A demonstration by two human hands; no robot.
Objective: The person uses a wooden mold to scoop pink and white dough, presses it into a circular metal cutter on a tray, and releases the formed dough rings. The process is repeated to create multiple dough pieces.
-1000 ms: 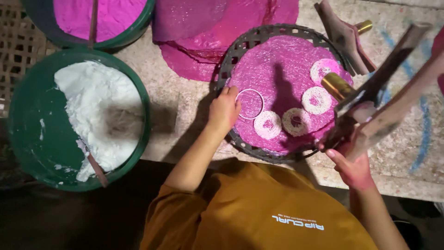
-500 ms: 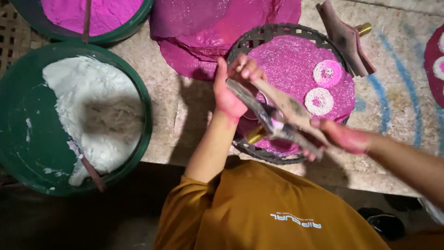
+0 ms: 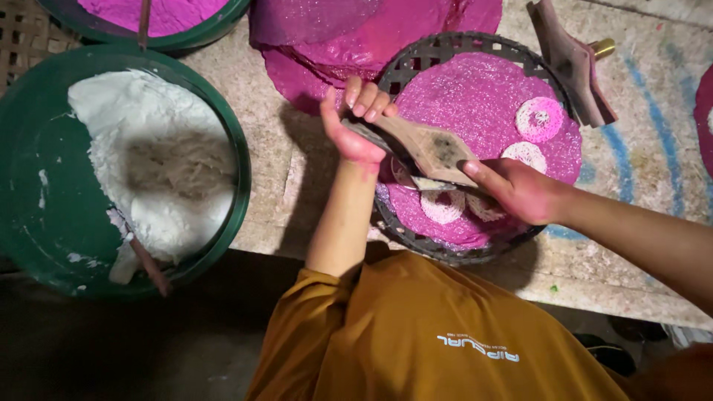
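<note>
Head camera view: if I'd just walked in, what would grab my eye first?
Probably the bright pink sheet on a dark woven tray at centre, dotted with pale rings. Over it the left hand and right hand grip a flat wooden tool. At left sits a green tub of white paste.

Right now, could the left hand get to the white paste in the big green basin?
Probably yes. The left hand is gripping one end of the wooden tool, but the white paste in the green basin lies open on that side, with only bare table between.
</note>
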